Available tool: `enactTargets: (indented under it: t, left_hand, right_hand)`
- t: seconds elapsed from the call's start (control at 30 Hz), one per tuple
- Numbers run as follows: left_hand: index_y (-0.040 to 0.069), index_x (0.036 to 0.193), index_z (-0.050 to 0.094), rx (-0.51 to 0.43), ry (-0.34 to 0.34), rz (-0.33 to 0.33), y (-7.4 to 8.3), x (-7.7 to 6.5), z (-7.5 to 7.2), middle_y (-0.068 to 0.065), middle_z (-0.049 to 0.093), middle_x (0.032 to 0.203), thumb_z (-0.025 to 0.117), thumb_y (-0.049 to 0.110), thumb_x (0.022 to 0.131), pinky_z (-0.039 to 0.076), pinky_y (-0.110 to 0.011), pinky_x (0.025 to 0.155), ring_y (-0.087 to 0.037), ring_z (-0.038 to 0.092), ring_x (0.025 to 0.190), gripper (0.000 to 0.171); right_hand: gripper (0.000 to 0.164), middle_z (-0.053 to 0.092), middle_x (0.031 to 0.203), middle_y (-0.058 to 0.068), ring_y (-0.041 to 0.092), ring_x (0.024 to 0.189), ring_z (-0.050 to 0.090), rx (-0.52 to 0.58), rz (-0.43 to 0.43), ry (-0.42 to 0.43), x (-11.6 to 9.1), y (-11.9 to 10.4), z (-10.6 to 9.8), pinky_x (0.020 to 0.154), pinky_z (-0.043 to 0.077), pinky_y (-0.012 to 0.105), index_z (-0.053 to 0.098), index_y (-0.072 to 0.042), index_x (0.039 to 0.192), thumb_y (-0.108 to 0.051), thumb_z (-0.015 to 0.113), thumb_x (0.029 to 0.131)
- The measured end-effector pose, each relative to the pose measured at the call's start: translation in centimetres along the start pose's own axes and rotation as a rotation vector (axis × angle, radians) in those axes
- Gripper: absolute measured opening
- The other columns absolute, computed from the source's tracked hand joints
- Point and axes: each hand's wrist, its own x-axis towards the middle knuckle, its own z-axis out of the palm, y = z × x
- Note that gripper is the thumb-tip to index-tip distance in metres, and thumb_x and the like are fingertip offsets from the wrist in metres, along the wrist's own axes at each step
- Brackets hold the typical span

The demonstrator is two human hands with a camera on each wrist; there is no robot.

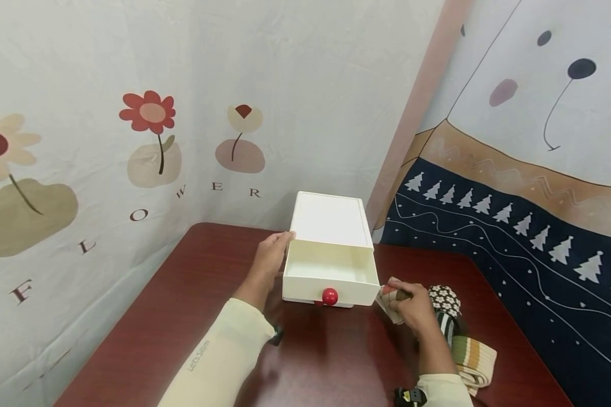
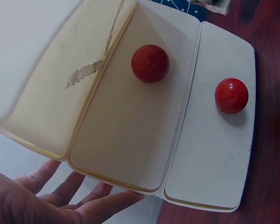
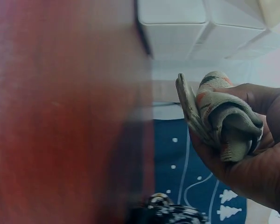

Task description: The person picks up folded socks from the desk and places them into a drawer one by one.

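A white drawer box (image 1: 331, 217) stands on the table with its top drawer (image 1: 331, 287) pulled out. The part of that drawer's inside facing the head camera looks bare, and a red knob (image 1: 330, 297) sits on its front. Two lower fronts with red balls (image 2: 150, 64) show in the left wrist view. My left hand (image 1: 271, 254) rests on the box's left side, its fingers (image 2: 102, 205) laid fairly straight along the white wall. To the right of the drawer, my right hand (image 1: 412, 305) grips a folded knitted sock (image 3: 228, 116), cream with orange and dark green patches.
More folded socks lie on the table's right side: a black-and-white flowered one (image 1: 444, 299), a dark striped one (image 1: 445, 327) and a cream one with green and orange bands (image 1: 476, 359). Printed cloth walls (image 1: 285, 85) rise behind the dark red table (image 1: 209, 265).
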Motion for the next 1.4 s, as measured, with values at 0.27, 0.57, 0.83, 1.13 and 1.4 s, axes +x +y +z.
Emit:
enactTargets:
  t: [0.27, 0.57, 0.83, 1.13, 1.4]
  left_hand:
    - [0.015, 0.138, 0.069, -0.010, 0.008, 0.004, -0.1, 0.0, 0.1, -0.013, 0.070, 0.131, 0.063, 0.052, 0.103, 0.059, -0.049, 0.091, -0.025, 0.066, 0.115, 0.052]
    - [0.015, 0.136, 0.070, -0.014, 0.019, -0.002, -0.1, 0.2, 0.2, -0.010, 0.071, 0.125, 0.063, 0.051, 0.102, 0.059, -0.044, 0.084, -0.022, 0.067, 0.106, 0.050]
    - [0.015, 0.139, 0.069, -0.010, 0.018, 0.002, -0.1, 0.2, 0.2, -0.012, 0.070, 0.130, 0.063, 0.052, 0.102, 0.060, -0.050, 0.091, -0.024, 0.067, 0.110, 0.053]
    - [0.014, 0.141, 0.067, -0.011, 0.005, 0.001, -0.1, 0.2, 0.2, -0.014, 0.067, 0.138, 0.062, 0.052, 0.103, 0.056, -0.061, 0.104, -0.028, 0.064, 0.123, 0.054]
    - [0.014, 0.145, 0.065, 0.012, 0.008, 0.002, -0.2, 0.3, 0.1, -0.014, 0.067, 0.142, 0.061, 0.054, 0.103, 0.057, -0.057, 0.101, -0.030, 0.063, 0.128, 0.058]
  right_hand:
    - [0.057, 0.059, 0.142, 0.031, 0.041, 0.124, 0.058, 0.016, -0.057, 0.081, -0.7, -2.3, -1.9, 0.085, 0.051, 0.024, 0.075, 0.001, 0.132, 0.010, 0.081, 0.076]
    - [0.048, 0.057, 0.144, 0.024, 0.041, 0.129, 0.056, -0.033, -0.087, 0.168, -1.8, -6.0, -3.5, 0.102, 0.053, 0.042, 0.076, -0.002, 0.131, 0.005, 0.084, 0.084]
    - [0.046, 0.057, 0.144, 0.022, 0.040, 0.131, 0.056, -0.051, -0.198, 0.287, -2.6, -9.1, -4.3, 0.096, 0.052, 0.026, 0.078, -0.005, 0.130, 0.004, 0.086, 0.085]
    - [0.046, 0.056, 0.149, 0.021, 0.036, 0.135, 0.053, -0.001, -0.322, 0.347, -3.3, -13.1, -4.0, 0.103, 0.059, 0.030, 0.079, -0.008, 0.132, 0.004, 0.085, 0.088]
    - [0.046, 0.059, 0.146, 0.020, 0.033, 0.133, 0.056, 0.033, -0.429, 0.317, -3.3, -15.7, -1.1, 0.098, 0.053, 0.017, 0.081, -0.007, 0.129, 0.005, 0.087, 0.085]
